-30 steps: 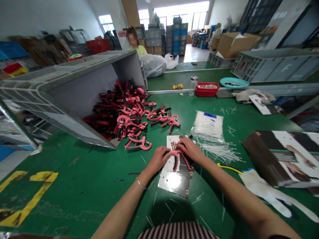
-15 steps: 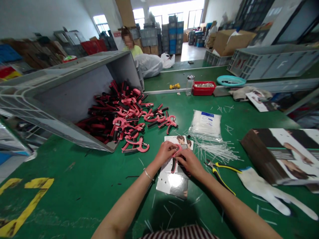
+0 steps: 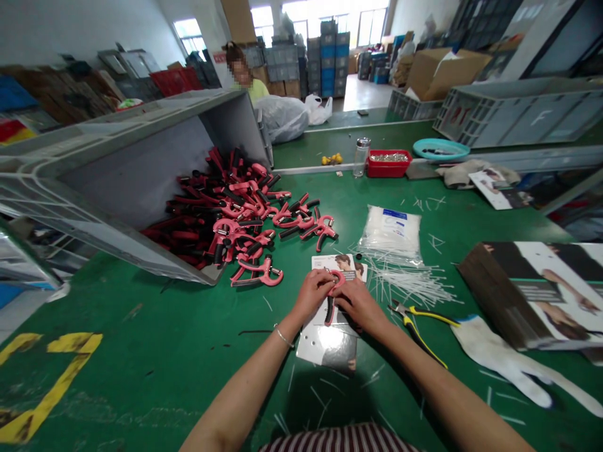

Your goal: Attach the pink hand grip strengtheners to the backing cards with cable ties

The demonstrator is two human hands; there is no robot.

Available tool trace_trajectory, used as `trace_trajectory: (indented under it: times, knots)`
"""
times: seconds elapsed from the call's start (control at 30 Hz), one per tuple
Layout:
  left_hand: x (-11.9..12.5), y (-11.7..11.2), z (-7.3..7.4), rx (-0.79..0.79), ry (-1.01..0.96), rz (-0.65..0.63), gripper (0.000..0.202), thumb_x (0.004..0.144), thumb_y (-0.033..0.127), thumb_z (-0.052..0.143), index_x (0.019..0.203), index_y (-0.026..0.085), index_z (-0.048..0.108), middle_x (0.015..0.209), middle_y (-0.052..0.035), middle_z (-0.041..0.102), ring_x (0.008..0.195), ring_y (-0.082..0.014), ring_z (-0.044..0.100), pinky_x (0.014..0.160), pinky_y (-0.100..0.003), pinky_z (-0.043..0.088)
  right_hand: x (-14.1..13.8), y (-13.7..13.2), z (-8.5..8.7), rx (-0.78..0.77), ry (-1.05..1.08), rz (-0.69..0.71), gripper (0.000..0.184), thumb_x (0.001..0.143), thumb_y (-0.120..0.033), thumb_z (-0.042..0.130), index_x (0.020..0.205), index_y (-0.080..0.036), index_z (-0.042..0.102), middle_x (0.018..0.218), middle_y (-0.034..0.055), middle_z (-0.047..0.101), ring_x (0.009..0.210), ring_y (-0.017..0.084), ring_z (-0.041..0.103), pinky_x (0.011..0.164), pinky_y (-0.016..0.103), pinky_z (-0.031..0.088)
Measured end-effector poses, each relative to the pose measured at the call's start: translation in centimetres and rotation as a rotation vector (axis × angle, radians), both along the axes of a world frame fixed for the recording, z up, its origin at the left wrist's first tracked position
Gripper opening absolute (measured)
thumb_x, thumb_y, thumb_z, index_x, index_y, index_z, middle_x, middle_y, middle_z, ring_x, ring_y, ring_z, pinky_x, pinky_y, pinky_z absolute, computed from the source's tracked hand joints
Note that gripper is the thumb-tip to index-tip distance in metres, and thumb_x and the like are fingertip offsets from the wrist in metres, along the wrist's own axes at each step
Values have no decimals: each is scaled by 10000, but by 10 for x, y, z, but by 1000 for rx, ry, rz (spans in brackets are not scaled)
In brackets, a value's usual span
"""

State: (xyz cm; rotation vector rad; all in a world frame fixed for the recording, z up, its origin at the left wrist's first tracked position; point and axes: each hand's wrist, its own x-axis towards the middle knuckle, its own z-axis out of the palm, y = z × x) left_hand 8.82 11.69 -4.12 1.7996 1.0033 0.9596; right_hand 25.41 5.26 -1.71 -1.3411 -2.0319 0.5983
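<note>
Over a printed card (image 3: 323,347) in front of me, both hands hold one red and black hand grip strengthener (image 3: 330,309). My left hand (image 3: 314,290) is closed on its curved red end from the left. From the right, my right hand (image 3: 357,302) has its fingers closed on the same piece, below the curve. The fingers cover much of its middle, and one black handle points down toward me. More hand grips (image 3: 245,207) spill from a grey crate (image 3: 141,135) on the left. White cable ties (image 3: 414,282) lie fanned out to the right of the card.
A bag of cable ties (image 3: 393,233) lies behind the loose ones. Cutting pliers (image 3: 419,336), a white glove (image 3: 499,358) and a stack of printed cards (image 3: 541,295) are at right. Farther back stand a red tray (image 3: 389,164) and a glass jar (image 3: 361,157). A person (image 3: 245,72) is beyond the crate.
Both hands stay on the hand grip over the card, with only slight shifts of the fingers. The whole view has moved slightly.
</note>
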Motion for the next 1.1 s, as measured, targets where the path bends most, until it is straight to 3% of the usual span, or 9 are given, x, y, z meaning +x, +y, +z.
trace_trajectory:
  times: [0.13,0.27,0.47,0.8,1.1]
  knots:
    - [1,-4,-2,7,-10,18,112,843,182,645,891,223,738,981,-50,650,999,-202,609,959,-369,461,-1,3,-8,-17,100,-155,157,923,-313,591,857,-227,705,961,43,682,973,226,575,962,420,361]
    - [3,-7,-1,-15,-13,52,106,843,185,646,884,226,736,976,-46,649,984,-200,610,937,-362,470,0,7,-18,-45,165,-338,222,900,-396,598,824,-233,728,1187,77,620,1171,270,506,1040,477,300]
    - [8,-10,-5,-28,-27,135,107,838,197,650,885,229,740,991,-45,647,996,-202,605,937,-367,466,5,6,-25,-35,133,-224,205,876,-387,613,810,-218,708,1402,79,510,1318,300,406,1073,511,270]
    - [9,-14,2,2,-7,124,141,826,153,651,878,237,753,962,-41,659,998,-206,590,949,-378,447,8,8,-27,-60,105,-198,176,875,-343,618,807,-208,709,1373,90,533,1304,290,423,1071,489,273]
    - [8,-14,-5,-8,-33,150,104,828,184,664,870,225,751,966,-50,655,997,-209,598,939,-374,455,6,7,-20,-100,96,-194,172,870,-318,621,765,-209,702,1361,77,538,1296,294,417,1075,495,260]
